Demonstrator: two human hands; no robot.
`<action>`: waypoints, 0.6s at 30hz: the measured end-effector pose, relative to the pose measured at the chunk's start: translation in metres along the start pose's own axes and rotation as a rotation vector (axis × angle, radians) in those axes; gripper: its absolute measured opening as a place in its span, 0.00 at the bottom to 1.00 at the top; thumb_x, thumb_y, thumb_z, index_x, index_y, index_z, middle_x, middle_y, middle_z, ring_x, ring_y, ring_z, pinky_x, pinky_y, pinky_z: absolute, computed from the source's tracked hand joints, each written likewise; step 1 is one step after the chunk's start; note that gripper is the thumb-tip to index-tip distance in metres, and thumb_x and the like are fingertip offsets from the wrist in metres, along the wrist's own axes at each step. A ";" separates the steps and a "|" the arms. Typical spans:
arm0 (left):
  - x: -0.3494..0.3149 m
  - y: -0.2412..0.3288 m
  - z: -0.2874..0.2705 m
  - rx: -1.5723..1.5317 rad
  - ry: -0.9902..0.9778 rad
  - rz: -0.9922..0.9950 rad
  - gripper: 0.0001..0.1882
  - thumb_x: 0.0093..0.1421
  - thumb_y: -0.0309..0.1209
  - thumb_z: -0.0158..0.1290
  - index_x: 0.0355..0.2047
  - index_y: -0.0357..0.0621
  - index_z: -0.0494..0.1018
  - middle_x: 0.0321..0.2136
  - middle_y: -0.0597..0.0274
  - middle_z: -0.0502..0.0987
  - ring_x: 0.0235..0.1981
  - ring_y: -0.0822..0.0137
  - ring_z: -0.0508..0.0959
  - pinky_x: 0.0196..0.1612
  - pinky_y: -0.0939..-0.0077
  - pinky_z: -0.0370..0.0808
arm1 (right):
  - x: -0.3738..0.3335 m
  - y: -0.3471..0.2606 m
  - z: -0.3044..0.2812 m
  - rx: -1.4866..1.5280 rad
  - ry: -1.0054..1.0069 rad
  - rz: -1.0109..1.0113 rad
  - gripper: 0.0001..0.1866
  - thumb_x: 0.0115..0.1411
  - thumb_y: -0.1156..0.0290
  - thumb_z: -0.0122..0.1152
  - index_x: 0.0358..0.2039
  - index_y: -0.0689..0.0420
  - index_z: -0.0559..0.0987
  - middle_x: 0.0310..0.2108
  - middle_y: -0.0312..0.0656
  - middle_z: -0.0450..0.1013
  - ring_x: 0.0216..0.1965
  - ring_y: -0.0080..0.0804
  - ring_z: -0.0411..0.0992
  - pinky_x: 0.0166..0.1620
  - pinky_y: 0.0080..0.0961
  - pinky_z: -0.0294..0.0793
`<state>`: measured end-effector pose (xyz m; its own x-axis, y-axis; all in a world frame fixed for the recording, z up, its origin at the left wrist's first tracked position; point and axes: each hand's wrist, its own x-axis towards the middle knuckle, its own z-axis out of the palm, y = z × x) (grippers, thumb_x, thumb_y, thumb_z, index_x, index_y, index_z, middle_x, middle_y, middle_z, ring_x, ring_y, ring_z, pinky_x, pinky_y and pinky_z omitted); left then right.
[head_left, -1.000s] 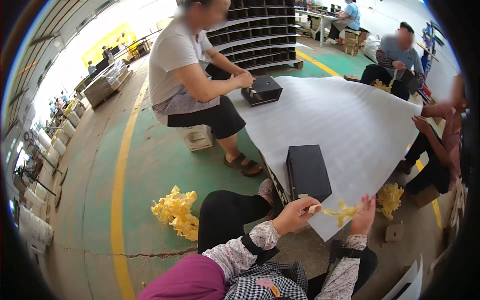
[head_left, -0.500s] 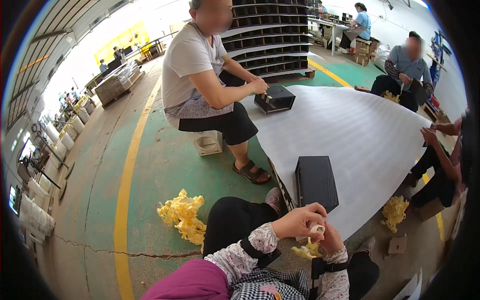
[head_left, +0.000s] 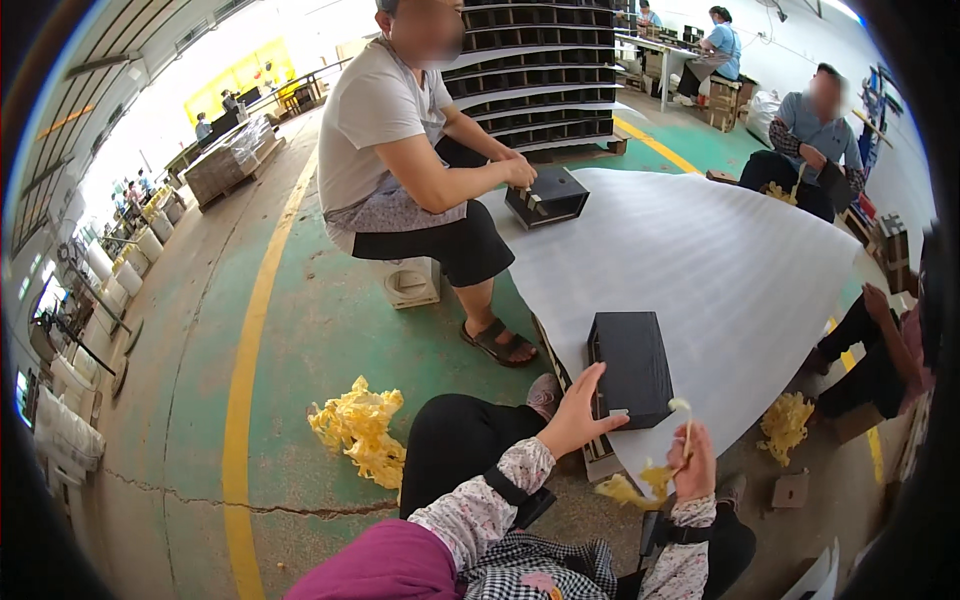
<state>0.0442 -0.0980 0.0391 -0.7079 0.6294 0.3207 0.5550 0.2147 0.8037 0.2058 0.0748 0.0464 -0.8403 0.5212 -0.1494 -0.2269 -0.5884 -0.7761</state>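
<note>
My left hand (head_left: 577, 412) has its fingers spread at the near left edge of a black box (head_left: 634, 362). A small pale piece (head_left: 618, 415) sits at the thumb tip, against the box; whether it sticks to the thumb or the box I cannot tell. My right hand (head_left: 692, 464) is closed on a thin, pale curled strip (head_left: 683, 406), whose end rises beside the box's near right corner. Yellow crumpled strips (head_left: 635, 488) hang just left of the right hand. The box rests on a white sheet (head_left: 740, 270) covering a low work surface.
A person (head_left: 400, 140) in a white shirt sits across, hands on another black box (head_left: 548, 198). Two more people sit at the right, one in blue (head_left: 822, 130). Yellow strip heaps (head_left: 360, 432) lie on the floor. Stacked black boxes (head_left: 530, 70) stand behind.
My hands have moved apart: the left to the box with its fingers opened, the right slightly rightward with the pale strip. The right-hand person's hand has drawn back from the sheet's edge.
</note>
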 end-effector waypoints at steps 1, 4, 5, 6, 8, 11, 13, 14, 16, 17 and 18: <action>-0.002 -0.016 0.015 -0.232 -0.016 -0.051 0.38 0.55 0.40 0.57 0.59 0.33 0.53 0.59 0.47 0.56 0.58 0.59 0.61 0.58 0.67 0.60 | 0.005 -0.002 0.000 -0.144 0.095 -0.073 0.10 0.62 0.64 0.51 0.30 0.57 0.72 0.21 0.35 0.68 0.17 0.17 0.61 0.20 0.15 0.58; -0.008 -0.042 0.047 -0.668 -0.075 -0.232 0.36 0.57 0.38 0.55 0.58 0.29 0.53 0.54 0.48 0.63 0.52 0.64 0.67 0.54 0.71 0.65 | 0.022 -0.008 -0.009 -0.531 0.310 -0.319 0.08 0.60 0.66 0.54 0.31 0.58 0.72 0.24 0.36 0.70 0.20 0.20 0.65 0.23 0.17 0.62; -0.010 -0.046 0.050 -0.627 -0.093 -0.314 0.36 0.58 0.37 0.55 0.58 0.29 0.53 0.52 0.49 0.65 0.50 0.65 0.69 0.52 0.73 0.67 | 0.029 -0.008 -0.011 -0.625 0.322 -0.413 0.08 0.60 0.66 0.55 0.31 0.58 0.73 0.24 0.36 0.71 0.21 0.21 0.67 0.23 0.19 0.63; -0.012 -0.043 0.051 -0.590 -0.115 -0.402 0.35 0.58 0.36 0.55 0.58 0.28 0.53 0.50 0.50 0.68 0.48 0.66 0.71 0.50 0.75 0.68 | 0.033 -0.009 -0.011 -0.725 0.340 -0.501 0.08 0.59 0.67 0.57 0.31 0.58 0.73 0.25 0.37 0.71 0.22 0.23 0.68 0.24 0.21 0.64; -0.011 -0.036 0.053 -0.693 -0.082 -0.342 0.33 0.57 0.34 0.55 0.57 0.27 0.54 0.41 0.53 0.73 0.41 0.68 0.74 0.44 0.76 0.71 | 0.042 -0.010 -0.007 -1.064 0.411 -0.667 0.06 0.57 0.69 0.57 0.29 0.58 0.73 0.25 0.38 0.71 0.23 0.28 0.69 0.26 0.26 0.66; -0.020 -0.066 0.074 -0.627 -0.074 -0.335 0.33 0.55 0.33 0.57 0.55 0.31 0.56 0.39 0.53 0.73 0.40 0.69 0.74 0.43 0.75 0.72 | 0.052 -0.011 0.025 -1.470 0.374 -0.876 0.05 0.54 0.71 0.58 0.26 0.57 0.72 0.25 0.40 0.70 0.25 0.36 0.70 0.28 0.32 0.67; -0.025 -0.048 0.079 -0.598 -0.102 -0.319 0.36 0.54 0.32 0.59 0.56 0.32 0.53 0.41 0.52 0.72 0.40 0.68 0.74 0.44 0.75 0.72 | 0.056 -0.008 0.036 -1.674 0.336 -0.962 0.03 0.51 0.72 0.57 0.24 0.55 0.72 0.23 0.41 0.68 0.27 0.41 0.69 0.29 0.34 0.68; -0.028 -0.053 0.087 -0.529 -0.113 -0.308 0.37 0.54 0.32 0.59 0.57 0.32 0.52 0.42 0.51 0.72 0.40 0.67 0.74 0.44 0.74 0.71 | 0.057 0.000 0.039 -1.724 0.268 -0.966 0.04 0.51 0.72 0.57 0.24 0.55 0.72 0.23 0.40 0.67 0.27 0.40 0.69 0.29 0.34 0.68; -0.026 -0.037 0.080 -0.551 -0.117 -0.354 0.37 0.53 0.32 0.59 0.57 0.32 0.51 0.42 0.50 0.72 0.42 0.66 0.74 0.46 0.74 0.71 | 0.057 0.019 0.033 -1.842 0.139 -0.959 0.04 0.51 0.70 0.58 0.24 0.54 0.72 0.23 0.40 0.66 0.27 0.39 0.69 0.29 0.34 0.68; -0.026 -0.030 0.078 -0.564 -0.120 -0.377 0.38 0.53 0.32 0.59 0.57 0.32 0.50 0.43 0.50 0.72 0.43 0.65 0.74 0.47 0.73 0.70 | 0.053 0.028 0.029 -1.852 0.092 -0.936 0.04 0.52 0.70 0.58 0.25 0.54 0.73 0.23 0.40 0.66 0.27 0.39 0.69 0.29 0.33 0.68; -0.029 -0.035 0.082 -0.574 -0.110 -0.359 0.38 0.53 0.32 0.59 0.57 0.32 0.50 0.43 0.49 0.72 0.44 0.64 0.74 0.47 0.73 0.70 | 0.048 0.038 0.027 -1.860 0.033 -0.915 0.04 0.52 0.69 0.58 0.26 0.54 0.74 0.23 0.39 0.65 0.28 0.38 0.69 0.29 0.33 0.69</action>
<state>0.0809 -0.0620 -0.0397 -0.7394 0.6718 -0.0437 -0.0470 0.0133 0.9988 0.1437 0.0611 0.0261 -0.7871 0.2565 0.5610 0.1944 0.9662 -0.1691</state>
